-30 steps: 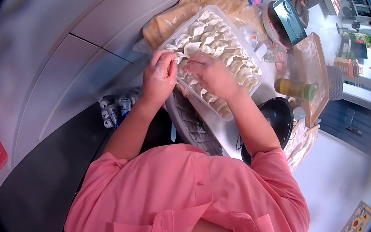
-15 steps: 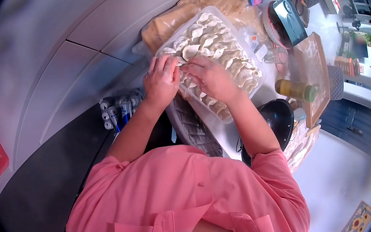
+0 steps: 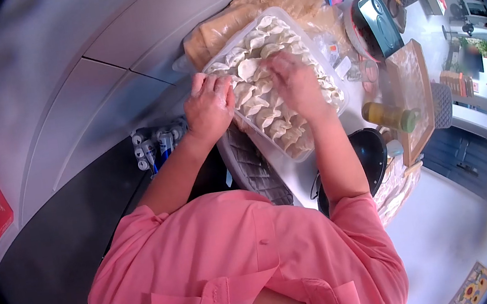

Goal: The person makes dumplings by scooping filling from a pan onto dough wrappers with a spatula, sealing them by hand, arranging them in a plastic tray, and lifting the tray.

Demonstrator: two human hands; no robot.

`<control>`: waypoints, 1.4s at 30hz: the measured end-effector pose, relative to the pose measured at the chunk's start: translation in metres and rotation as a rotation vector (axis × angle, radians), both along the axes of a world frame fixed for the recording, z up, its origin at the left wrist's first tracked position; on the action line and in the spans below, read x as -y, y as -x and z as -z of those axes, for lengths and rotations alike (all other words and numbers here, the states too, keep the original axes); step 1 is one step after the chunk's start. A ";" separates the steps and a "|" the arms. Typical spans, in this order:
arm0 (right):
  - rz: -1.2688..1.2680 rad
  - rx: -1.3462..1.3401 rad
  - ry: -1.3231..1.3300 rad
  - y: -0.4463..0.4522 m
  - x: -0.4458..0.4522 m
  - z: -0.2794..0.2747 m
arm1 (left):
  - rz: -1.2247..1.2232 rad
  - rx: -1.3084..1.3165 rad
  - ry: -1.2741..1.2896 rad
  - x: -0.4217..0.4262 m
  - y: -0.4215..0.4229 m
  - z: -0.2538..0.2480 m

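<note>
A clear plastic container (image 3: pixel 336 72) holds rows of pale, pleated dumplings (image 3: pixel 266 114). At its left edge is my left hand (image 3: pixel 209 106), its fingers bent over the rim and pressed together. My right hand (image 3: pixel 297 84) hovers over the middle of the rows, with curled fingers pointing down among the dumplings. Its fingertips are slightly blurred, and whatever they may pinch is hidden. One flatter, rounder dumpling (image 3: pixel 248 69) lies between my two hands. Flour whitens the fingers of both hands.
Brown plastic bagging (image 3: pixel 228 25) lies behind the container. To the right are a green-lidded bottle (image 3: pixel 391 117), a floured wooden board (image 3: pixel 410 86) and a black bowl (image 3: pixel 368 155). A grey quilted chair (image 3: pixel 255 169) stands close in front; cans (image 3: pixel 160 145) sit lower left.
My right hand has moved right, away from my left hand, over the middle of the dumplings. The rounder dumpling shows more fully. My left hand has barely shifted at the rim.
</note>
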State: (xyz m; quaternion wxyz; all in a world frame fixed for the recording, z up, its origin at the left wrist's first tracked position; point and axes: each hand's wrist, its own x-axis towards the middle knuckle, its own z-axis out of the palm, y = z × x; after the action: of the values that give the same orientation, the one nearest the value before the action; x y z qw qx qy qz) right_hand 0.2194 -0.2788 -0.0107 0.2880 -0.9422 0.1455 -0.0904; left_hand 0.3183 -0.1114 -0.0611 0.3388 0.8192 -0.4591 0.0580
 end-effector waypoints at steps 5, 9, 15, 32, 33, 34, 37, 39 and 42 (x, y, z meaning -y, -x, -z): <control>-0.018 0.028 0.155 -0.014 0.008 0.011 | -0.034 -0.023 -0.065 0.003 0.001 -0.005; -0.036 -0.069 0.169 -0.025 -0.001 0.018 | -0.025 -0.005 -0.052 0.003 0.000 -0.009; -0.043 -0.086 0.174 -0.029 0.000 0.021 | 0.008 -0.049 0.032 0.009 -0.016 -0.008; -0.026 0.045 0.140 -0.018 -0.005 0.022 | 0.061 -0.027 -0.025 0.051 -0.040 0.003; -0.017 0.039 0.141 -0.019 -0.006 0.019 | 0.065 -0.008 -0.002 0.050 -0.039 0.001; -0.015 0.039 0.139 -0.018 -0.003 0.017 | 0.067 -0.009 -0.004 0.048 -0.038 -0.001; 0.023 0.103 0.034 -0.012 0.011 0.011 | 0.145 0.010 0.049 0.043 -0.034 -0.003; 0.051 0.066 -0.009 -0.009 0.018 0.008 | 0.189 0.080 -0.006 0.042 -0.027 -0.001; 0.007 0.042 0.003 -0.011 0.019 0.015 | 0.170 0.112 -0.089 0.046 -0.022 0.001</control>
State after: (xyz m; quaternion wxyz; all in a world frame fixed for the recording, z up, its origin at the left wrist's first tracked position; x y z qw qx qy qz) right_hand 0.2303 -0.2981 -0.0252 0.2895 -0.9399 0.1426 -0.1113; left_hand 0.3403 -0.1576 -0.0620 0.2796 0.7870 -0.5472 0.0544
